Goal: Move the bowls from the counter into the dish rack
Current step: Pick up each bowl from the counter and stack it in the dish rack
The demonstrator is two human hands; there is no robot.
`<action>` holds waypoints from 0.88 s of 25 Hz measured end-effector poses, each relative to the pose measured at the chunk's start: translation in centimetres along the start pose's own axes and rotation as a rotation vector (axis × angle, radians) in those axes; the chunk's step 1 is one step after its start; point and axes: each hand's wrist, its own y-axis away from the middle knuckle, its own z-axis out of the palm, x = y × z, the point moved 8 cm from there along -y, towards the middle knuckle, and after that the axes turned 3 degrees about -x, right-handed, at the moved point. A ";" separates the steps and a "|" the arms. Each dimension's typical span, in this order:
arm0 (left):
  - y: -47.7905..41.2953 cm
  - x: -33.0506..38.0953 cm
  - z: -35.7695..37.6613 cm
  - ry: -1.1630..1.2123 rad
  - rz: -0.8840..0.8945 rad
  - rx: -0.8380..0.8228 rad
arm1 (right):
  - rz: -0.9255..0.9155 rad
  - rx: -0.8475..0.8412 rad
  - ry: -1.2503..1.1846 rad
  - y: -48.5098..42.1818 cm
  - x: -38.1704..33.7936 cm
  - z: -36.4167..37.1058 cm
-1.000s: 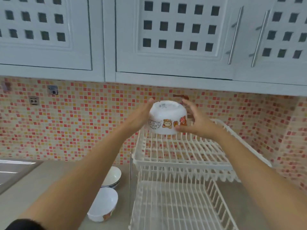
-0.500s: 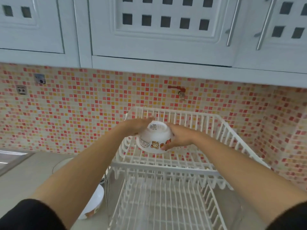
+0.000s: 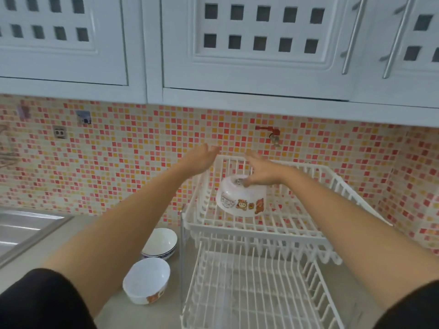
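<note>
A white bowl with cartoon bears (image 3: 241,200) rests upside down on the upper tier of the white two-tier dish rack (image 3: 256,230). My right hand (image 3: 262,172) hovers just over its base, fingers spread, a fingertip at the bowl's foot. My left hand (image 3: 200,159) is raised to the left of the rack, open and holding nothing. On the counter left of the rack stand a white bowl with a bear print (image 3: 146,283) and, behind it, a blue-rimmed white bowl (image 3: 160,243) stacked on another.
The rack's lower tier (image 3: 249,293) holds nothing. A steel sink (image 3: 21,229) lies at the far left. White wall cabinets (image 3: 256,48) hang overhead. A red tap (image 3: 270,134) sticks out of the mosaic wall behind the rack.
Both hands lowered the bear bowl onto the upper tier and let go. My left hand has lifted away to the left; my right hand has opened above the bowl.
</note>
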 end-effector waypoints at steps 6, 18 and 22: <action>5.8 -11.9 -9.0 -0.146 -0.197 0.136 | -0.248 0.193 -0.079 -2.2 -16.7 2.3; 22.7 -45.1 4.5 -0.207 -0.753 -0.174 | -0.001 -0.303 -0.261 -6.5 -28.1 38.3; 25.9 -50.1 8.8 -0.161 -0.836 -0.208 | 0.131 -0.429 -0.371 -5.9 -27.3 46.6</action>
